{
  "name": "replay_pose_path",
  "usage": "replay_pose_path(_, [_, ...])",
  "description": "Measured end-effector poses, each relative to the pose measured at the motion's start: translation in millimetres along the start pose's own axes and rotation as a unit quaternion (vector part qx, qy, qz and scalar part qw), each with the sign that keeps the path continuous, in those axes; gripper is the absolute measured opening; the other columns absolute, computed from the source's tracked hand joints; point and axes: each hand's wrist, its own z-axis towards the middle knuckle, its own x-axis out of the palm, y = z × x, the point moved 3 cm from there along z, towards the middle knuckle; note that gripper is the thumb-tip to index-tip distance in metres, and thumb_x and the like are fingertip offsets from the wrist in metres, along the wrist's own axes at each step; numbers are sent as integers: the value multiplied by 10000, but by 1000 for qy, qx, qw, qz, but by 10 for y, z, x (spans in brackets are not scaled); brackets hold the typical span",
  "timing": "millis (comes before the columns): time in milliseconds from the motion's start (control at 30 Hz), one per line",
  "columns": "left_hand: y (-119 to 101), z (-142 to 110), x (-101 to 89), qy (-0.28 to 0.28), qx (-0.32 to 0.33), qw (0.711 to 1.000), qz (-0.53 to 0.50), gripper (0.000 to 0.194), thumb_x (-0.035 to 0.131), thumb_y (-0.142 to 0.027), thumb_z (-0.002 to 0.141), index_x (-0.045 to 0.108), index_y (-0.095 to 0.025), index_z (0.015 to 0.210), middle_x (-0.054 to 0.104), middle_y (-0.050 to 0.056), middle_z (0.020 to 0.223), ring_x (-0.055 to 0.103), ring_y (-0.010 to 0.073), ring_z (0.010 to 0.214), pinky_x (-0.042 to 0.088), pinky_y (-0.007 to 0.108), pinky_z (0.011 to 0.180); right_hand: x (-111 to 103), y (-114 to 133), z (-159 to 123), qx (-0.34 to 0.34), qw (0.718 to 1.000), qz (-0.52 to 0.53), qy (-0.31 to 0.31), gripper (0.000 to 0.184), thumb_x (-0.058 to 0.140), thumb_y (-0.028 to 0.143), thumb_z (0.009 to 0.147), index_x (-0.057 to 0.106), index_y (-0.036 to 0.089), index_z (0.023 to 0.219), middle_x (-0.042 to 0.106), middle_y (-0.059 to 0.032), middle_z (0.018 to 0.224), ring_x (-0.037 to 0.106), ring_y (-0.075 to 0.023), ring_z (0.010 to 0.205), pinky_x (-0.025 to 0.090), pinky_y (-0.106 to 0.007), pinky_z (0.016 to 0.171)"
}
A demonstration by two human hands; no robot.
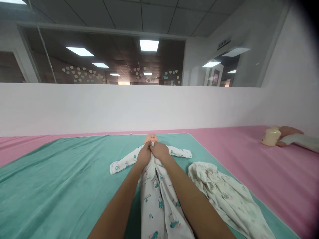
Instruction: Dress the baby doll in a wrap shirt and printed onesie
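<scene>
A baby doll [151, 137] lies on its back on a green cloth [74, 186], its head toward the wall. It wears a white printed baby garment [159, 202] with long sleeves spread out to both sides. At the garment's neck, just below the doll's chin, my left hand [144, 154] pinches the collar edge. My right hand [159, 151] is closed on the collar right beside it, the two hands touching or nearly so. Below them the garment's front falls in two long folds toward me. What lies between my fingertips is mostly hidden.
A crumpled white printed cloth [224, 192] lies to the right of the doll. Farther right, on the pink sheet [249, 146], are a pale yellow bottle-like thing [271, 136] and what looks like another doll [290, 132]. A white wall [124, 106] with windows above stands behind.
</scene>
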Motion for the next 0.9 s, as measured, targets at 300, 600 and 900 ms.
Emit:
replay_pose_path(300, [119, 37, 58, -5, 80, 995, 64, 510, 334, -107, 807, 489, -141, 1291, 553, 113, 1271, 499, 232, 1164, 379, 418, 1015, 70, -19, 238, -31, 999, -12, 12, 384, 322, 298, 902, 673, 151, 958, 670, -144, 997, 619, -245, 929, 425, -314, 728])
replay_pose_path(600, [19, -3, 87, 4, 111, 988, 110, 499, 320, -90, 813, 497, -138, 1278, 543, 101, 1283, 483, 223, 1180, 361, 404, 1030, 66, -206, 171, -23, 999, -12, -20, 400, 241, 256, 945, 616, 129, 1006, 630, -144, 1070, 575, -220, 997, 383, -297, 787])
replay_pose_path(900, [72, -213, 59, -7, 145, 985, 91, 412, 329, -146, 842, 599, -221, 1145, 530, 36, 1305, 438, 181, 1225, 314, 397, 1072, 46, -172, -335, -4, 997, 11, -78, 294, 295, 336, 932, 543, 184, 976, 622, -78, 994, 581, -197, 876, 355, -281, 699])
